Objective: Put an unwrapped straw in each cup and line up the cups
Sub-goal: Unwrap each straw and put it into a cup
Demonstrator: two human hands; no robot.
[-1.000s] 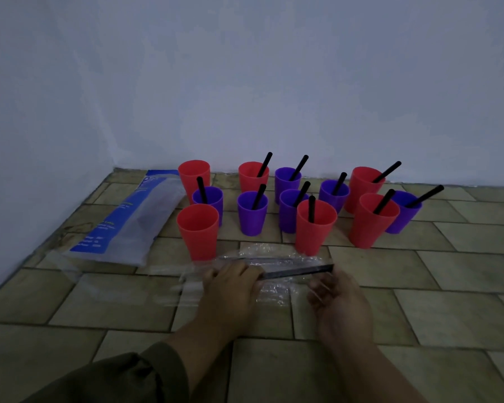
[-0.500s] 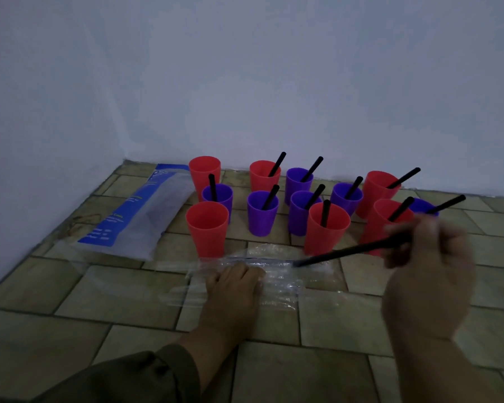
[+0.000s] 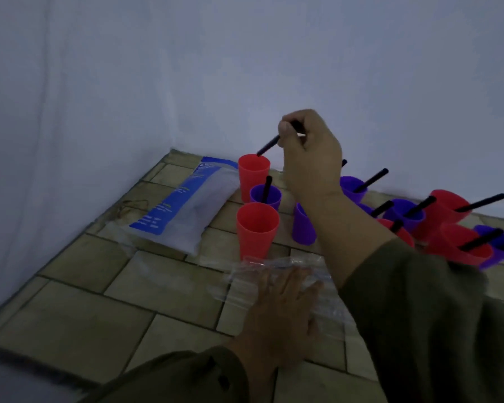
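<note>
Two hands, right hand point(image 3: 309, 158) pinching black straw point(image 3: 266, 148) over red cup point(image 3: 253, 173), left hand point(image 3: 280, 315) spread on clear wrapper point(image 3: 245, 274)

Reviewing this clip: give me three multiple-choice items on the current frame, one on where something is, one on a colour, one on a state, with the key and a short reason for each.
1. Where is the tip of the black plastic straw held by the right hand?
A. At the rim of the far red plastic cup
B. Inside a purple cup
C. On the floor

2. What colour is the near empty cup beside the blue-and-white plastic packet?
A. Purple
B. Red
C. Black

3. What is the left hand doing?
A. Lifting a cup
B. Holding a straw
C. Pressing flat on the clear plastic wrapper

Key: 1 A, the tip meets that cup's rim. 2 B, it is plainly red. 3 C, palm down on the wrapper.
</note>
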